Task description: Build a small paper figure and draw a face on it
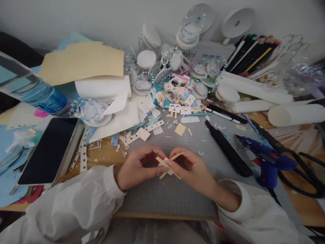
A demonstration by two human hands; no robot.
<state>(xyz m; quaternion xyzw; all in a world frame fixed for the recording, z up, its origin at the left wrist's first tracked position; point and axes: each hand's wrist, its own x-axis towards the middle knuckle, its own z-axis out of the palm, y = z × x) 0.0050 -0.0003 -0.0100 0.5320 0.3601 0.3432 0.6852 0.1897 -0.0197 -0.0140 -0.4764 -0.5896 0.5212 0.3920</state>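
Note:
Both my hands meet over the grey cutting mat [157,200]. Between them is a small paper piece [164,163] with thin cream strips crossing in an X over a white part. My left hand [142,166] pinches its left side between thumb and fingers. From the other side, my right hand [191,169] presses it with the thumb. Part of the piece is hidden by my fingertips. Just beyond lie a cream paper square [180,129], a pale pink square [143,134] and small white paper cards with drawn faces [174,108].
On the right lie a blue hot glue gun [266,159] with a red light, black scissors [297,166] and a black craft knife [228,149]. A phone [49,150] and tilted water bottle [33,88] are at left. Paper scraps [175,89] and white discs [146,59] crowd the back.

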